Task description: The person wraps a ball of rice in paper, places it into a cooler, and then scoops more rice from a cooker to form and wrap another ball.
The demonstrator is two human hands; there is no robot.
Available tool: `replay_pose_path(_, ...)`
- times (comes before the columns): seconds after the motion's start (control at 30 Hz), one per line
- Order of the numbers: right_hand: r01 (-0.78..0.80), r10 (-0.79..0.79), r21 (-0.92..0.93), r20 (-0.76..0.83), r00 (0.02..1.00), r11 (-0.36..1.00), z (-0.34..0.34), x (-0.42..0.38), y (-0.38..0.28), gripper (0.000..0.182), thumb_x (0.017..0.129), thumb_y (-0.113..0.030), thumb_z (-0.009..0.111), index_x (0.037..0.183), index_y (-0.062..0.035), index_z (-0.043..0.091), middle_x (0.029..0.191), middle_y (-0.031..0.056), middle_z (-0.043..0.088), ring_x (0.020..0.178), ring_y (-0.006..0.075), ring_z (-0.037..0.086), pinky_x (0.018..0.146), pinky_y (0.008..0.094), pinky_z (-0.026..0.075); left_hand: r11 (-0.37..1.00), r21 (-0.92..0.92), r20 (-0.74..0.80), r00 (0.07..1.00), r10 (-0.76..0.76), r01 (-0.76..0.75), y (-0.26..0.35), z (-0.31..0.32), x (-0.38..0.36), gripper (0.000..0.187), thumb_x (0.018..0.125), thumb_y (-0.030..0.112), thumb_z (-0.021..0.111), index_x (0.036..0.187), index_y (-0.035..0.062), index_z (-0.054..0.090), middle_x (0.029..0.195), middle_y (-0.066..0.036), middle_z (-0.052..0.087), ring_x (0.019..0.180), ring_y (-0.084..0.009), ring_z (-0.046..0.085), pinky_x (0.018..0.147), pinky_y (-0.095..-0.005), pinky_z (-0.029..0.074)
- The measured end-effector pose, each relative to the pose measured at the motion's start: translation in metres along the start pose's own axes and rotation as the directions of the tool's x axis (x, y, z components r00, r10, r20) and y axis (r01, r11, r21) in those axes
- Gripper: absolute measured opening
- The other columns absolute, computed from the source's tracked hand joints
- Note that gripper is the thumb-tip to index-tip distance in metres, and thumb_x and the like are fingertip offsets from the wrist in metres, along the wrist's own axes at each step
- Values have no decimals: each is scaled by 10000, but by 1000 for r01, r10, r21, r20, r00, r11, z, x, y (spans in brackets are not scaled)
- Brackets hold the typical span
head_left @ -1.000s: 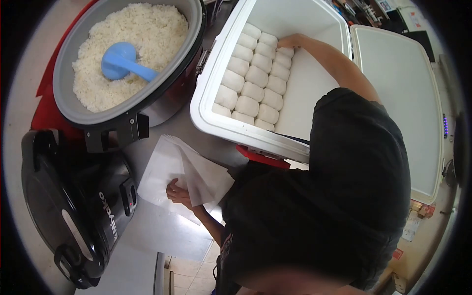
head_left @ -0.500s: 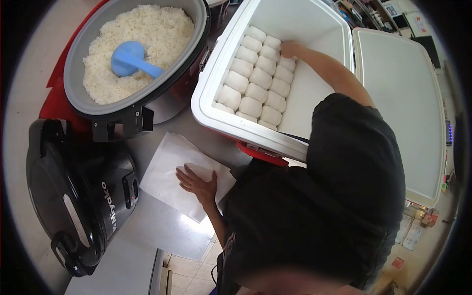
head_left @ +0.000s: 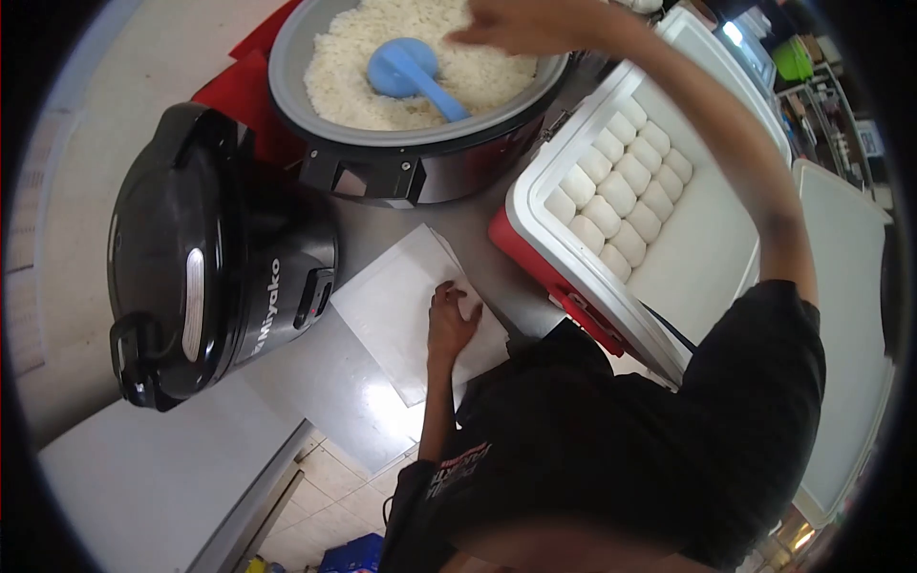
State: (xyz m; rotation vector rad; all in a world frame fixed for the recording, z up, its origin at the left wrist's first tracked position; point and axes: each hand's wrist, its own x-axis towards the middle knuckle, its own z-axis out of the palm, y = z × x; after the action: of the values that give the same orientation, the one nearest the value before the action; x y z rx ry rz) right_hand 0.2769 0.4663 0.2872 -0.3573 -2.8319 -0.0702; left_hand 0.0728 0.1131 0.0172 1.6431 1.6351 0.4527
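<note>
My left hand (head_left: pixel 453 320) rests on a stack of white paper sheets (head_left: pixel 387 301), fingers slightly bent and thumb apart, holding nothing. Stretched out over the right side of the open rice cooker (head_left: pixel 449 138), my right hand (head_left: pixel 521 27) has its fingers extended to the left, with nothing visible in them; the top of the frame cuts it off. A blue scoop (head_left: pixel 403 69) lies on the cooked rice (head_left: pixel 339 72), its handle slanting down to the right. White wrapped bundles (head_left: pixel 616 191) sit in rows inside an open red and white cooler (head_left: pixel 535 250).
A closed black Miyako rice cooker (head_left: pixel 205 258) stands at the left on the metal table (head_left: pixel 310 411). The cooler's lid (head_left: pixel 845 315) hangs open on the right. Shelves (head_left: pixel 831 124) with assorted items are at the upper right, and a blue object (head_left: pixel 351 554) lies on the floor.
My right hand has left the bundles in the cooler and moved over the rice. My left hand stays on the paper, fingers more bent. The view has shifted, with things appearing further right.
</note>
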Motion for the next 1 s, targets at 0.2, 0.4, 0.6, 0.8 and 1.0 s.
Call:
replay_pose_path(0.2, -459, 522, -250, 377, 765, 853, 59, 94, -34, 356, 710, -274, 666, 862, 48, 658, 870, 220, 663, 794, 374, 662, 695, 435, 539, 474, -800, -517, 824, -232, -368, 76, -105, 67, 587, 944, 313, 531, 1398, 40, 277, 1390, -144, 363, 1186, -262, 465, 980, -349, 383)
replay_pose_path(0.4, 158, -180, -954, 114, 977, 253, 100, 50, 119, 266, 789, -186, 572, 870, 58, 640, 652, 111, 602, 548, 244, 557, 557, 422, 484, 364, -747, -662, 676, -324, -557, 129, -151, 114, 742, 870, 261, 646, 1431, 71, 201, 1395, -133, 339, 1247, -247, 392, 1026, -383, 332)
replay_pose_path(0.6, -688, 701, -223, 440, 562, 691, 50, 112, 69, 273, 810, -132, 520, 999, 52, 592, 908, 233, 652, 798, 348, 667, 632, 448, 532, 261, -694, -711, 580, -397, -671, 135, -148, 122, 701, 808, 110, 601, 1403, 50, 233, 1301, -122, 405, 1174, -229, 432, 1004, -350, 334)
replay_pose_path(0.8, -510, 397, 36, 581, 710, 859, 84, 127, 5, 350, 841, -252, 549, 987, 66, 541, 804, 237, 629, 616, 305, 629, 559, 407, 502, 362, -682, -731, 569, -377, -636, 130, -149, 122, 649, 792, 116, 571, 1351, 12, 260, 1233, -141, 419, 1103, -223, 440, 984, -309, 323)
replay_pose_path(1.0, -781, 172, 319, 865, 472, 537, 76, 85, -28, 173, 752, -142, 563, 701, 20, 532, 570, 55, 494, 457, 151, 482, 440, 306, 415, 369, -641, -766, 536, -355, -673, 134, -154, 121, 691, 752, 74, 555, 1339, -60, 215, 1210, -180, 381, 1062, -243, 431, 976, -320, 326)
